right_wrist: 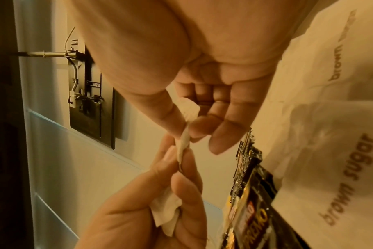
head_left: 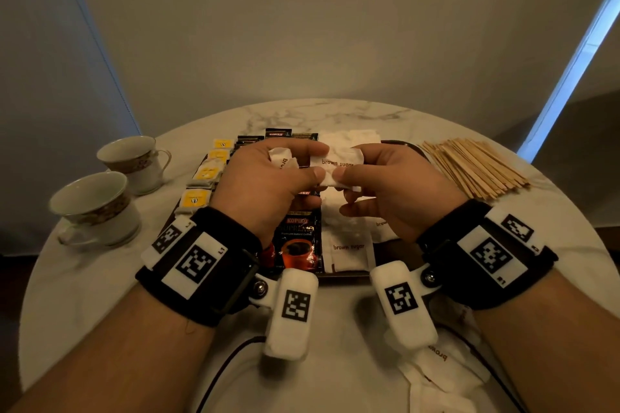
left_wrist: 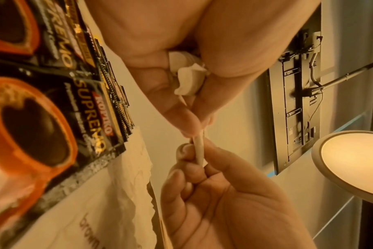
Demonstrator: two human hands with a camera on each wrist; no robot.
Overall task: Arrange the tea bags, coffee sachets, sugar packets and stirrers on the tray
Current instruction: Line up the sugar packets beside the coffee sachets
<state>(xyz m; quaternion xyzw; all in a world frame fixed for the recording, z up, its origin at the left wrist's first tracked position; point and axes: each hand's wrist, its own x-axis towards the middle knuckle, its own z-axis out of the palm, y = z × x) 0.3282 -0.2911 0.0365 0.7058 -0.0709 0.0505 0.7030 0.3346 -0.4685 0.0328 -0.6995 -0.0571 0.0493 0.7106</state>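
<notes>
I hold a white brown sugar packet (head_left: 335, 157) above the dark tray (head_left: 352, 276), pinched at its two ends by my left hand (head_left: 318, 161) and right hand (head_left: 347, 163). A second, crumpled sugar packet (head_left: 281, 159) is tucked in my left palm. The wrist views show the pinched packet (left_wrist: 199, 150) (right_wrist: 184, 143) edge-on between both thumbs and forefingers. On the tray lie yellow tea bags (head_left: 208, 173) at the left, black coffee sachets (head_left: 297, 241) in the middle and sugar packets (head_left: 349, 248) at the right. The wooden stirrers (head_left: 476, 166) are heaped on the table right of the tray.
Two teacups (head_left: 134, 161) (head_left: 94, 208) stand on the round marble table (head_left: 100, 278) left of the tray. More loose sugar packets (head_left: 443, 369) lie at the front right, under my right forearm. A cable runs along the table's front edge.
</notes>
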